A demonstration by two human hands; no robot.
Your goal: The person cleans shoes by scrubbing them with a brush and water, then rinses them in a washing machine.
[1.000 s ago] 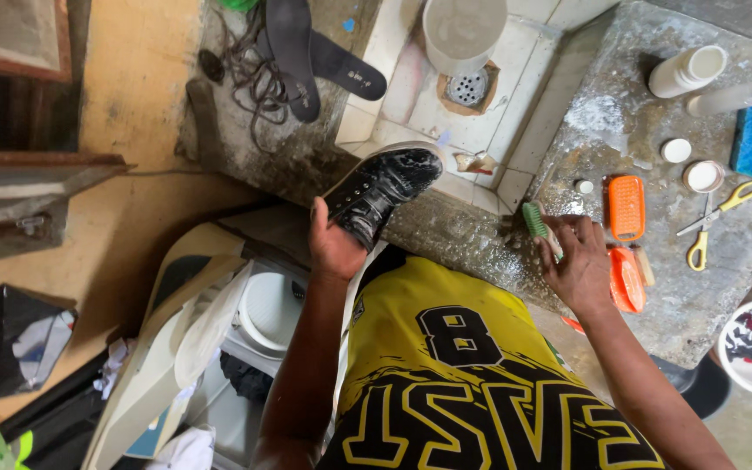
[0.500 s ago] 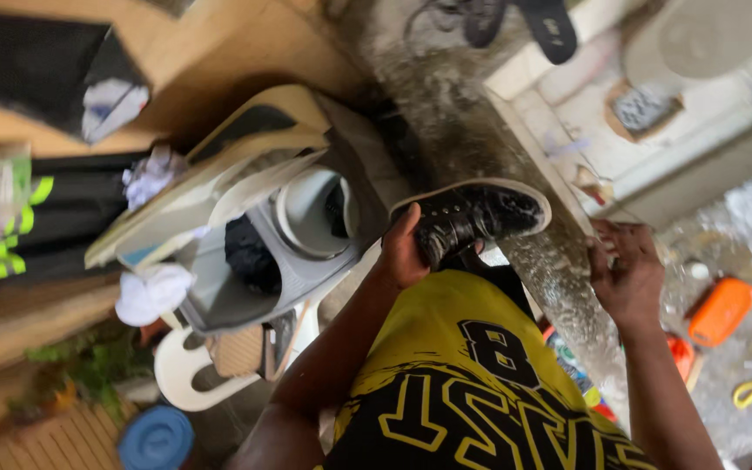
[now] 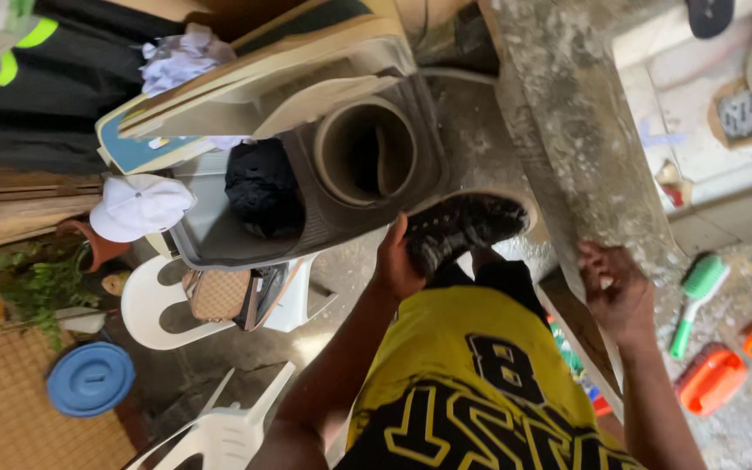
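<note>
While gripped by left hand [image 3: 396, 265], black shoe [image 3: 463, 228] sole-up.

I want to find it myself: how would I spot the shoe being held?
Find the grey concrete counter. At its near edge, the left hand holds a black sneaker with a white sole, the only shoe in a hand.

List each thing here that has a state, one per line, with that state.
Left hand: gripping the black shoe.
Black shoe: held off the ground, sole edge up.
Right hand: empty, fingers curled by the concrete ledge.
Washer: lid up, spin tub empty, dark cloth in the other tub.
Green brush: lying flat.
Blue lid: lying on the ground.
</note>
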